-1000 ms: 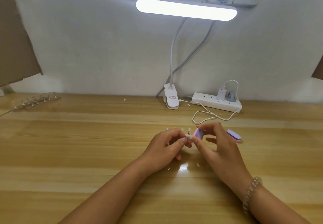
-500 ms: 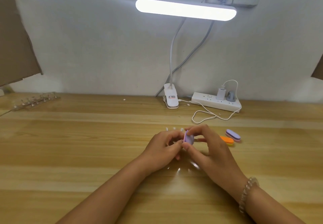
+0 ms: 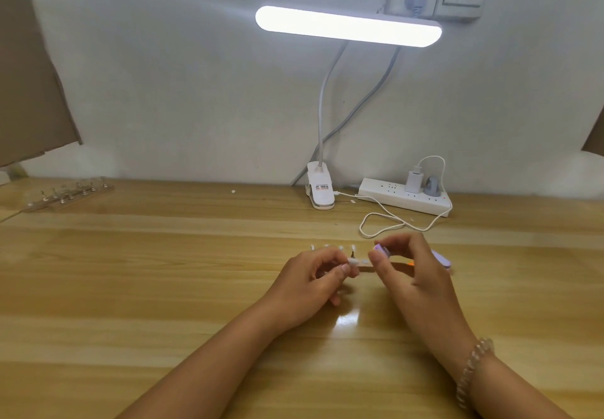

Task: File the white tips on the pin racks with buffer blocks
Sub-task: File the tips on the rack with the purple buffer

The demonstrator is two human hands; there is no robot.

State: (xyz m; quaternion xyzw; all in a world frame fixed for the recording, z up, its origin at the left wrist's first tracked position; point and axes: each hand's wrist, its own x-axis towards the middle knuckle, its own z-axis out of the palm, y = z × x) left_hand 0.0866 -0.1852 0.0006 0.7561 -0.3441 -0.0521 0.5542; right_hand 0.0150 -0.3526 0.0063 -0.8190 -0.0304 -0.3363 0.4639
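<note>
The right hand (image 3: 418, 278), pinching the purple buffer block (image 3: 380, 250) between thumb and fingertips, has drawn away to the right, so the block no longer sits against the white tip (image 3: 353, 263) as it did 0.5 s ago. The left hand (image 3: 310, 283) still pinches that tip low over the table (image 3: 163, 287), just in front of the other white tips (image 3: 341, 248) on the pin rack (image 3: 365, 267). This looks like the end of 1 filing stroke or a pause to check the edge, with the rest of the row probably still to do.
</note>
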